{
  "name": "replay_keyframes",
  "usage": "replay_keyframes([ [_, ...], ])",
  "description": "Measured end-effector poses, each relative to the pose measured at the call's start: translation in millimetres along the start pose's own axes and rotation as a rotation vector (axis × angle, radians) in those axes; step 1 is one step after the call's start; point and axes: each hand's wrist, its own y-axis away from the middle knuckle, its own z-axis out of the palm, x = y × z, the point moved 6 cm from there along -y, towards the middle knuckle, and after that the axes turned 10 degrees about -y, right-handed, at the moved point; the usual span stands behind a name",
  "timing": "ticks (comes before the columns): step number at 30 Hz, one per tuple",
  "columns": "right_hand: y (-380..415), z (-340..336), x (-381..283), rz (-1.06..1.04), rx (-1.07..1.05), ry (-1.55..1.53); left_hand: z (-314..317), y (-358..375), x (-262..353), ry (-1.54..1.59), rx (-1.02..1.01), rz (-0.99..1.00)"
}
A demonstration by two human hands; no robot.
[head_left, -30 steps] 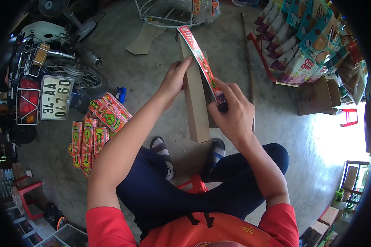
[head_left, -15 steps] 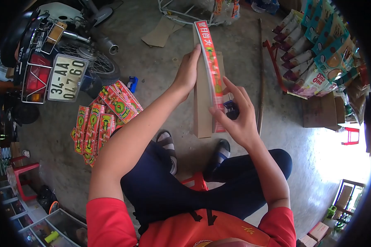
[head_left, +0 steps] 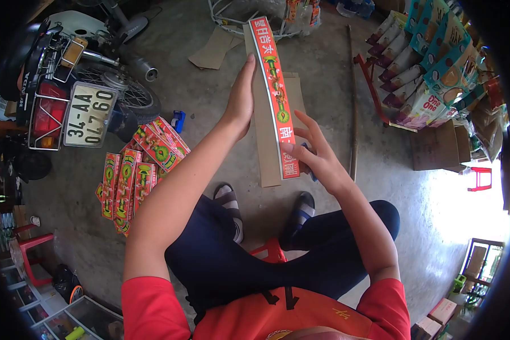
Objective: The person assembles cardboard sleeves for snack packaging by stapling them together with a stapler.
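A long, narrow red box (head_left: 275,85) with green and yellow print and white-edged characters stands out in front of me, its printed face turned up. My left hand (head_left: 243,96) grips it along the left side, thumb pointing up its edge and fingers hidden behind. Near the lower end, my right hand (head_left: 318,154) has its thumb on the printed face, with the index finger raised beside the right edge. Brown cardboard (head_left: 293,90) shows behind the box. A blue object partly shows behind my right hand.
To the left, several similar printed boxes (head_left: 131,170) lie piled on the floor near a blue tape dispenser (head_left: 178,120) and a parked motorbike (head_left: 90,113). Snack packets (head_left: 430,73) fill a red rack at the right, beside a long stick (head_left: 353,102). Flat cardboard (head_left: 215,48) lies ahead.
The box has shifted left and rotated, so its printed face shows more fully. Both hands have moved left with it, and the right thumb has come up on the face.
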Motion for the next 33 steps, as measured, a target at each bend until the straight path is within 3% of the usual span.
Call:
replay_keyframes([
  [7, -1, 7, 9, 0.000, -0.151, 0.066, 5, 6, 2, 0.017, -0.071, -0.038],
  [13, 1, 4, 3, 0.076, -0.114, -0.083, 8, 11, -2, -0.081, -0.070, -0.103],
  [23, -11, -31, 3, -0.086, 0.165, -0.265, 44, 33, -18, -0.301, -0.203, -0.117],
  [33, -4, -23, -5, -0.071, 0.103, -0.145, 41, 29, -14, -0.257, -0.162, -0.036],
])
